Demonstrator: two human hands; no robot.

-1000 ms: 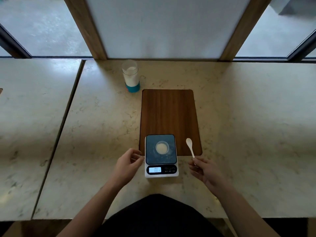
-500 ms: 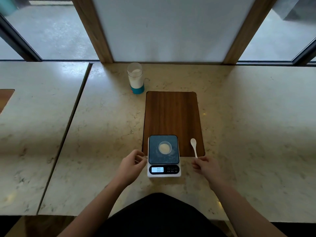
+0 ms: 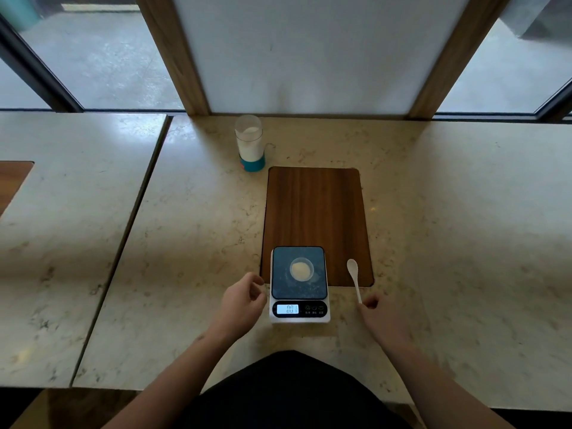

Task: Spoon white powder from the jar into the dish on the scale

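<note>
A clear jar (image 3: 249, 143) with a teal base, part full of white powder, stands open at the back of the counter. A white scale (image 3: 299, 283) with a dark platform sits near the front edge, its display lit. On it is a small clear dish (image 3: 301, 269) holding a mound of white powder. A white spoon (image 3: 354, 277) lies flat to the right of the scale, its bowl on the wooden board. My right hand (image 3: 385, 320) rests at the handle's end, fingers loosely curled, and grips nothing. My left hand (image 3: 243, 305) hovers loosely curled beside the scale's left edge and is empty.
A dark wooden board (image 3: 315, 212) is set into the marble counter (image 3: 464, 243), and the scale overlaps its near edge. A seam (image 3: 123, 243) separates a second counter slab on the left. A white panel with wooden posts and windows runs behind.
My right hand has slid back along the spoon's handle and let it go; the spoon lies still on the board. My left hand stays beside the scale. The view shifted slightly.
</note>
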